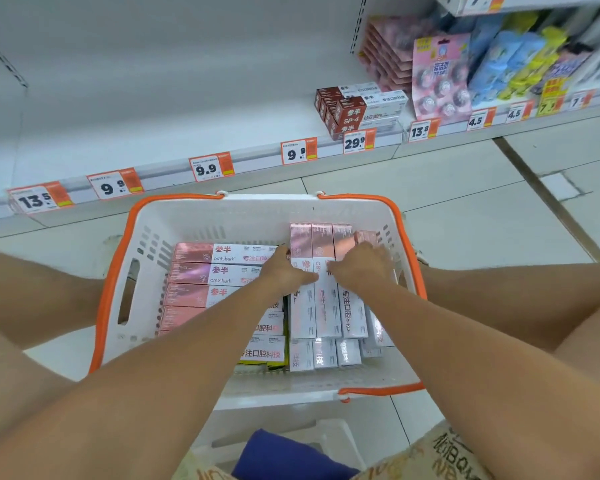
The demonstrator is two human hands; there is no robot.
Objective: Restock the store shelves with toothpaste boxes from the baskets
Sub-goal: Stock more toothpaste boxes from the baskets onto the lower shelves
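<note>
I'm in a shop aisle. A white metal shelf (174,109) runs in front of me, its front edge lined with orange-and-white price tags (211,168) reading 13.5, 9.9 and 29.9. Boxed toothpaste (357,109) and packaged goods (440,77) stand in rows farther along. A white shopping basket (187,216) with orange handles sits on the pale tiled floor (482,216).

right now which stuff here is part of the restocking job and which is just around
Part of the job:
- basket, white with orange rim
- pink boxes, laid in two groups inside it
- left hand and right hand, both on the right-hand group
- shelf, bare behind the price tags

Just around:
- red boxes already shelved
- pink packs
- blue packs
</note>
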